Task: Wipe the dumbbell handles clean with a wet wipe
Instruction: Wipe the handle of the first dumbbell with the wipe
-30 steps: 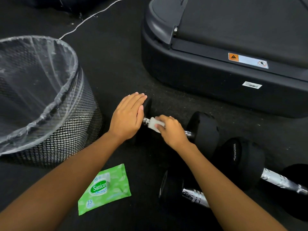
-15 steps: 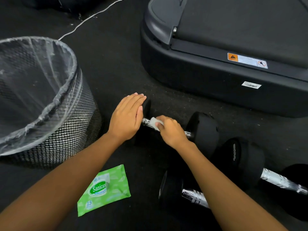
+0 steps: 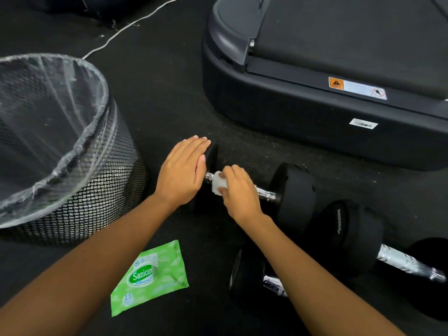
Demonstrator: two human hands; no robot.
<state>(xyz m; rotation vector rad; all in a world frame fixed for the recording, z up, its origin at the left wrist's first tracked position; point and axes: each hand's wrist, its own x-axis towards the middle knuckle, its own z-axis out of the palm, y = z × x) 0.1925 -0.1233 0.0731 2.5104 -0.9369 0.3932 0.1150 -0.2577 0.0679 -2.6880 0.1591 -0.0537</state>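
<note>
A black dumbbell (image 3: 293,192) with a chrome handle lies on the dark floor in the middle of the view. My left hand (image 3: 181,173) rests flat, fingers straight, on its left weight head. My right hand (image 3: 238,190) grips a white wet wipe (image 3: 218,184) wrapped around the left part of the handle; a short bare stretch of chrome shows on either side. Two more dumbbells lie closer to me at the right: one (image 3: 351,236) with a long shiny handle, another (image 3: 247,275) partly hidden under my right forearm.
A black mesh bin (image 3: 97,190) lined with a clear bag stands at the left. A green pack of wipes (image 3: 150,277) lies on the floor near me. A treadmill base (image 3: 291,112) fills the upper right. A white cable (image 3: 121,32) runs across the floor behind.
My right hand has turned the wipe around the handle and stayed near its left end. The left hand has kept still on the weight head.
</note>
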